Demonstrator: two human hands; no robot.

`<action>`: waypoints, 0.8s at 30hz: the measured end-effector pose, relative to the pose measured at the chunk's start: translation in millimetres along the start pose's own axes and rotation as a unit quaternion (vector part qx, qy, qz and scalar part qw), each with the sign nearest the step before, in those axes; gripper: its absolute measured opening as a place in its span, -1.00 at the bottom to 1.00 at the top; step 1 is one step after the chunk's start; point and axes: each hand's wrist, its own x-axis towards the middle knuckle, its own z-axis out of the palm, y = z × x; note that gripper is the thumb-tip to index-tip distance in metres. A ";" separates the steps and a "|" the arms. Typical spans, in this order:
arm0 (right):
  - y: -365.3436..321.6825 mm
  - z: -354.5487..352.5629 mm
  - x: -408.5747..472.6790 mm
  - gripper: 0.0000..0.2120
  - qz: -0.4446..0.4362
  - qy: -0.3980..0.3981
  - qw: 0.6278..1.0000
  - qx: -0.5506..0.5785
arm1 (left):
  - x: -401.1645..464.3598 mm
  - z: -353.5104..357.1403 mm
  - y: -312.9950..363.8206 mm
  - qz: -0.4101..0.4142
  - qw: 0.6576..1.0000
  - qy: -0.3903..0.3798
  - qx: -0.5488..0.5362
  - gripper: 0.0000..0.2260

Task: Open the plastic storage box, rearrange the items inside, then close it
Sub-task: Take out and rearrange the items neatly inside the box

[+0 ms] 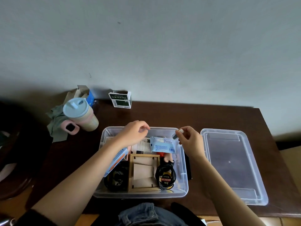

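Here we see the clear plastic storage box [184,168] open on the dark wooden table [179,116], its near rim close to the table's near edge. Its lid [231,163] lies flat just beside it on the right, reaching close to the table's right edge. Our left hand [135,132] hovers over the far left part of the box, fingers curled with the tips drawn together; whether they pinch anything we cannot tell. Our right hand [190,141] is over the far right corner, thumb and forefinger pinching a small dark tube with a white cap [177,134], which tilts down toward the box.

Inside, a pale blue wipes packet [162,144] lies at the far side, a wooden frame [144,170] fills the near middle, a black coiled cable [166,176] sits at its right, and a blue and orange carton [117,160] leans under our left forearm.

Far left of the box stand a lidded cup [79,113] on its side, a grey cloth [56,123] and, by the wall, a green and white carton [121,99]. Bare tabletop lies between the box and the wall.
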 end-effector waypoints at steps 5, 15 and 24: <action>3.0 -1.3 8.3 -0.89 0.008 -0.010 1.000 0.000 | 16.7 20.0 12.9 0.044 0.995 -0.072 0.054 -0.78; 5.4 -2.4 16.3 -0.91 -0.004 -0.014 0.999 -0.031 | 35.7 85.9 14.1 0.052 0.946 -0.163 0.276 -0.41; 11.0 -1.4 16.6 -0.90 0.000 -0.023 0.999 -0.046 | 22.1 34.6 1.8 -0.003 0.904 -0.205 0.375 -0.66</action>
